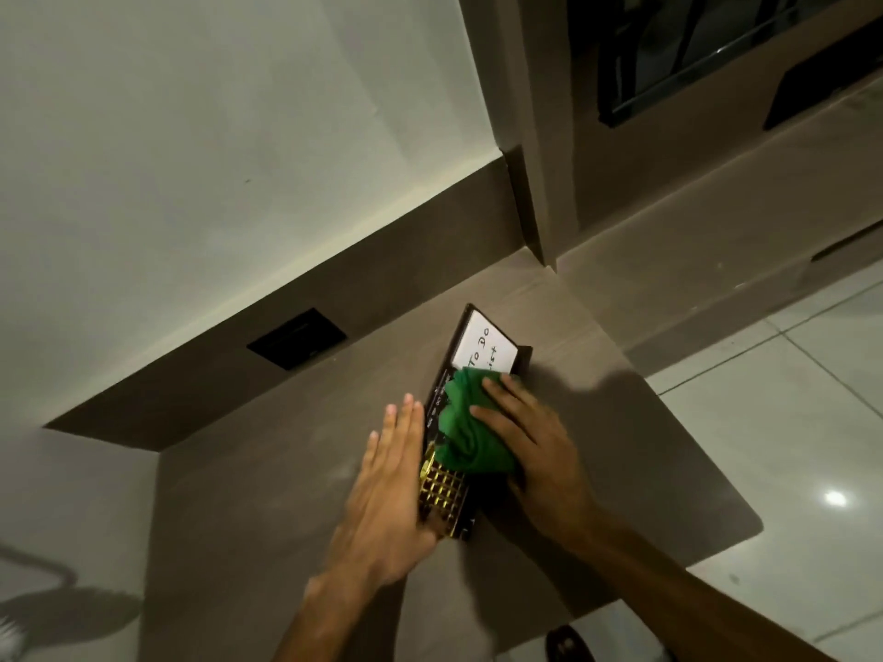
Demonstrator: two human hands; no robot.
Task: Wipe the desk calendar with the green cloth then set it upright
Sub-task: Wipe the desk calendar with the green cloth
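The desk calendar (485, 348) lies flat on the brown desk top (267, 494). It is dark, with a gold grid at its near end and a white "To Do List" panel at its far end. A bunched green cloth (466, 430) covers the calendar's middle. My right hand (530, 439) presses down on the cloth, fingers spread over it. My left hand (392, 484) lies flat with fingers together along the calendar's left edge, steadying it.
A dark socket plate (296, 339) sits in the brown upstand behind the desk. A pillar (530, 183) meets the desk at the back. The desk's rounded right corner (745, 523) borders pale floor tiles (788, 422). A window (707, 50) is upper right.
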